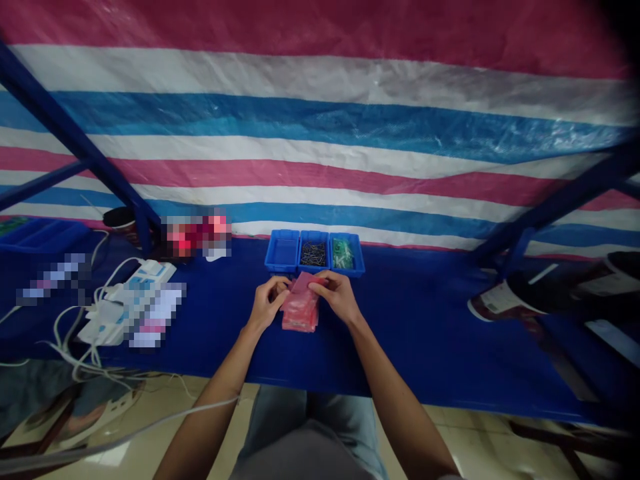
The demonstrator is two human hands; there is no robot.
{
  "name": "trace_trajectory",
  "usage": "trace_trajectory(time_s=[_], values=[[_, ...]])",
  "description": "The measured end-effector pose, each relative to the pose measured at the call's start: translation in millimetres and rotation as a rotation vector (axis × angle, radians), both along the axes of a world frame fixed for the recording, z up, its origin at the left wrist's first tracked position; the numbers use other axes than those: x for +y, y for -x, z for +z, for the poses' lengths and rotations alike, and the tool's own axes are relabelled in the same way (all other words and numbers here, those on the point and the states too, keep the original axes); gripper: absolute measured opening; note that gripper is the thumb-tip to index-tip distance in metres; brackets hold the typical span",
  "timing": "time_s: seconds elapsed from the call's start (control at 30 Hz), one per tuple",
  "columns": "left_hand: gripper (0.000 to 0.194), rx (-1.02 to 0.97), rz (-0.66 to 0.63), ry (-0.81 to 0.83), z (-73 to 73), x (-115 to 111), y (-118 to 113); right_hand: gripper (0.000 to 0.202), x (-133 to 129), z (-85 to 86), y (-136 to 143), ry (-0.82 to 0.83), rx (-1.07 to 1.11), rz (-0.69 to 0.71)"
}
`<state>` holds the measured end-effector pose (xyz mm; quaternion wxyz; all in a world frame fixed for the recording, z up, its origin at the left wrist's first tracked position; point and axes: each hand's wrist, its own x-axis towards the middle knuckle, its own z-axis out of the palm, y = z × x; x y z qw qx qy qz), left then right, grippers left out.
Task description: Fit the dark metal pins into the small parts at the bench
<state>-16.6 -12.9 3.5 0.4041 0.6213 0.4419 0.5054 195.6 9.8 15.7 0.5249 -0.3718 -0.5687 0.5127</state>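
A stack of pink-red plastic bags (pixel 300 317) lies on the blue table, close to its front edge. My left hand (pixel 270 300) is at the stack's left side, its thumb and fingers pinched at the top bag's edge. On the upper right, my right hand (pixel 337 293) grips the top bag's corner between thumb and fingers. Just behind the hands stand three joined blue trays: the left tray (pixel 285 252) shows a bare bottom, the middle one holds dark screws (pixel 314 253), and the right one holds green and clear small parts (pixel 343 253).
White power strips (pixel 125 300) with tangled cables lie on the left. A blue tray (pixel 45 235) sits at the far left. A paper cup (pixel 505 297) and a phone-like object (pixel 615 340) are on the right. Striped sheeting (pixel 320 147) hangs behind the blue table (pixel 415 333).
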Motion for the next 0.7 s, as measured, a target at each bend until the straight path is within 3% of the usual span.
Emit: trace_trajectory(time_s=[0.17,0.37,0.47,0.6,0.7], values=[[0.064,-0.023,-0.055,0.002,-6.0,0,3,0.029,-4,0.2,8,0.056,0.025,-0.048],[0.037,0.066,-0.052,0.087,-9.6,1,-2,0.032,-5,3.4,10,0.035,0.035,-0.018],[0.034,0.036,-0.01,0.054,-9.3,1,-1,0.036,-6,2.4,11,-0.028,-0.105,0.071],[0.036,0.077,-0.009,0.001,-7.0,1,1,0.03,-9,0.7,12,-0.179,-0.384,0.045],[0.042,0.146,0.007,-0.071,-4.8,0,0,0.031,-11,1.9,13,-0.201,-0.402,0.032]])
